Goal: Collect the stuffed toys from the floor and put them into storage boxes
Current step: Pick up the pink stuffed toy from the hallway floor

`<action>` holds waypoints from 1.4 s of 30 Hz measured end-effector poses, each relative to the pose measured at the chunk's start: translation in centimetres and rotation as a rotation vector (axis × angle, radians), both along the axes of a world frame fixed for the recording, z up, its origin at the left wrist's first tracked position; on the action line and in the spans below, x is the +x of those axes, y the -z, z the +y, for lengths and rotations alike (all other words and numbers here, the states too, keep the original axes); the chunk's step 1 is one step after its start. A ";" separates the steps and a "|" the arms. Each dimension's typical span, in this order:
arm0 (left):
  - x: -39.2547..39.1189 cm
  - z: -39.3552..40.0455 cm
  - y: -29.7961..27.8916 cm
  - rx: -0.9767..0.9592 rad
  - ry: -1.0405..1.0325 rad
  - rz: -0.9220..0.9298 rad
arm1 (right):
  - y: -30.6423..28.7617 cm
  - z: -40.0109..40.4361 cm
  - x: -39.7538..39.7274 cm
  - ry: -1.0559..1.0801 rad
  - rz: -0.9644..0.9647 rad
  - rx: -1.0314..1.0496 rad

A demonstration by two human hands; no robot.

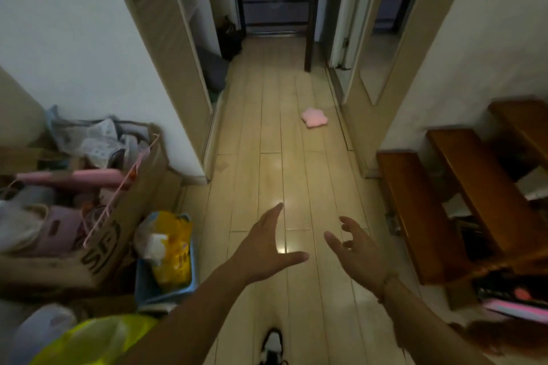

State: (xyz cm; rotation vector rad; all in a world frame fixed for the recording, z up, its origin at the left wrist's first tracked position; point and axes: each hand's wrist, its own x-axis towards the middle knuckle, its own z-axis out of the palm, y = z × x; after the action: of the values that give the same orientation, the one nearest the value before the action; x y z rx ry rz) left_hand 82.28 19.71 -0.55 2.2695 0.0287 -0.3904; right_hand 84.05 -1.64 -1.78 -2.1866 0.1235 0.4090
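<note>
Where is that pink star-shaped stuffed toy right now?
In the head view, the pink star-shaped stuffed toy lies on the wooden hallway floor, ahead of both empty hands, nearer the right-hand door frame.

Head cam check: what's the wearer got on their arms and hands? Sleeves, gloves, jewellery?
Both forearms are bare: no sleeves reach into view and there are no gloves. The left hand shows no rings, watch or band. The right hand is also ungloved, with a thin cord-like bracelet round its wrist. No markings can be made out; the picture is dim and a little blurred.

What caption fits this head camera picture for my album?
Both empty hands, left and right, reach down the hallway toward a pink star toy on the floor.
</note>
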 end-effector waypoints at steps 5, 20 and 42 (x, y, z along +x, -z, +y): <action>15.0 3.1 -1.3 -0.047 -0.014 0.006 | -0.7 2.9 13.9 0.083 -0.019 0.035; 64.3 2.1 2.5 -0.209 -0.111 0.049 | 2.9 3.4 63.1 0.259 0.046 0.160; 121.9 5.3 40.2 0.126 -0.065 0.157 | 39.9 3.4 119.6 0.506 0.353 0.083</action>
State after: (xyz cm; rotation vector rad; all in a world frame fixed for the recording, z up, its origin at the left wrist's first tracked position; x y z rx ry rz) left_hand 204.18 24.99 -40.71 2.3499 0.2124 -0.5451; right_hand 203.65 1.79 -41.70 -1.8948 0.8185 0.4915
